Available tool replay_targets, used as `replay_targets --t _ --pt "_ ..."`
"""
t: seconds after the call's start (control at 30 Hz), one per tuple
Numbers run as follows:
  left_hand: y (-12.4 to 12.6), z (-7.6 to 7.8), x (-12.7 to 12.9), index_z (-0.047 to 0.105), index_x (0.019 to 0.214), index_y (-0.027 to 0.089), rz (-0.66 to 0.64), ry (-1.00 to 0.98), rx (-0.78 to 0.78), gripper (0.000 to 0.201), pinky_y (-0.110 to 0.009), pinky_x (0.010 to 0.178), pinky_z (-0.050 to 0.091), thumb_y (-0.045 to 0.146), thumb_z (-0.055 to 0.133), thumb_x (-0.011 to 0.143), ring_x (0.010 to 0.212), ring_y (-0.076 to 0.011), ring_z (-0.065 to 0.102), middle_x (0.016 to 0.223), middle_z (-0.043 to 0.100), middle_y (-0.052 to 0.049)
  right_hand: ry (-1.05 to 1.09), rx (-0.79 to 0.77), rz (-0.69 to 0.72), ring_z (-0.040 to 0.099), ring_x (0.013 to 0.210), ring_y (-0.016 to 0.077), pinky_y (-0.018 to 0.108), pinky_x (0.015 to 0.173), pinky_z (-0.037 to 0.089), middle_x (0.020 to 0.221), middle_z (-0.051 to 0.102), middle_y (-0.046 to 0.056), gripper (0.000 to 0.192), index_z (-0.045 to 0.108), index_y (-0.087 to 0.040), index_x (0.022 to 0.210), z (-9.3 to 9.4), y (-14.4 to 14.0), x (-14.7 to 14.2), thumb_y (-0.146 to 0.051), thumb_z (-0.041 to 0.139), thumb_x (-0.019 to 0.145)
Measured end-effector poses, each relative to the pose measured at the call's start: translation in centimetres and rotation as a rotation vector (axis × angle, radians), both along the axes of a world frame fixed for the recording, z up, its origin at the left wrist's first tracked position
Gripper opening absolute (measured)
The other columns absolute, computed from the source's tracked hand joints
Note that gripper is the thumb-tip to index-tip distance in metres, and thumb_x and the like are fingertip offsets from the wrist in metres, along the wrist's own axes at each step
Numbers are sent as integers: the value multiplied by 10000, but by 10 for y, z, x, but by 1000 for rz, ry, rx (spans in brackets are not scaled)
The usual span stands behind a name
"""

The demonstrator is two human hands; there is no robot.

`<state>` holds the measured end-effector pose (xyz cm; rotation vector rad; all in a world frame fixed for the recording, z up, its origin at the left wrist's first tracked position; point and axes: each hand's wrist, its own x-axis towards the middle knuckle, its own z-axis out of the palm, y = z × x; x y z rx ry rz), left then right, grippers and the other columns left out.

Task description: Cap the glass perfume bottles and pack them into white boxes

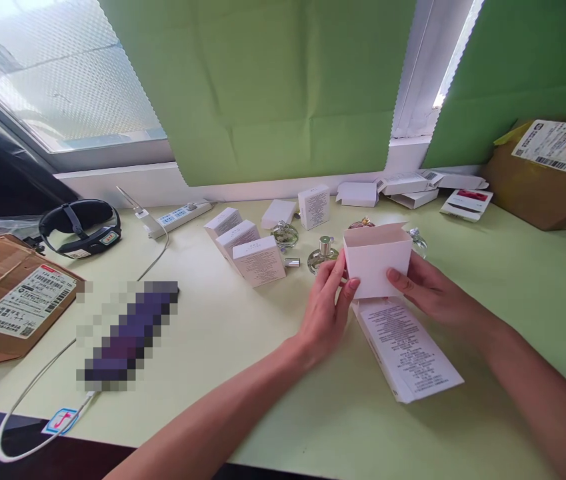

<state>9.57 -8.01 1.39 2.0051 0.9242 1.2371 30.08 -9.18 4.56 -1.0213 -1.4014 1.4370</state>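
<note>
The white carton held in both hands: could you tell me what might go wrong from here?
1. The left hand and right hand pinch the white carton by its thin walls; squeezing might crease it.
2. Glass perfume bottles stand right behind the carton; a nudge could tip one.
3. The flattened printed box lies under the wrists and may slide toward the table edge.
</note>
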Motion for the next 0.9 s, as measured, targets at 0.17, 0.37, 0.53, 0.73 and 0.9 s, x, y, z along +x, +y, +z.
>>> replay_targets --t 0.17,0.37,0.53,0.73,0.9 --pt "2 1 0 443 1473 297 8 -54 27 452 -317 855 550 329 457 1023 983 -170 566 1139 572 -80 -103 51 -41 663 1136 268 365 901 594 1266 705 40 453 619 -351 1325 -3 6 10 -529 613 909" --pt "4 1 -1 482 1432 294 -31 -36 -30 433 -292 751 552 369 491 1006 961 -170 583 1134 582 -73 -149 96 -84 656 1141 262 363 909 592 1295 687 39 445 630 -339 1303 1 9 14 -513 644 893" --pt "1 2 0 489 1319 229 122 114 -153 498 -294 669 507 511 588 921 879 -174 547 1114 547 -83 -92 82 -197 649 1134 254 339 902 594 1235 708 36 396 667 -343 1227 1 10 18 -512 676 869" --pt "-2 8 -5 640 1002 215 -234 459 -275 382 -328 726 511 572 604 873 801 -167 528 945 496 -37 -17 57 -224 663 1042 205 273 835 591 1161 726 -4 335 681 -377 1174 3 9 21 -510 681 867" --pt "-2 7 -4 666 920 221 -229 385 -310 283 -431 916 535 495 681 852 1018 -225 486 987 403 -55 -37 69 -234 662 1041 222 302 813 605 1168 710 8 369 656 -362 1199 -1 9 14 -540 649 876"
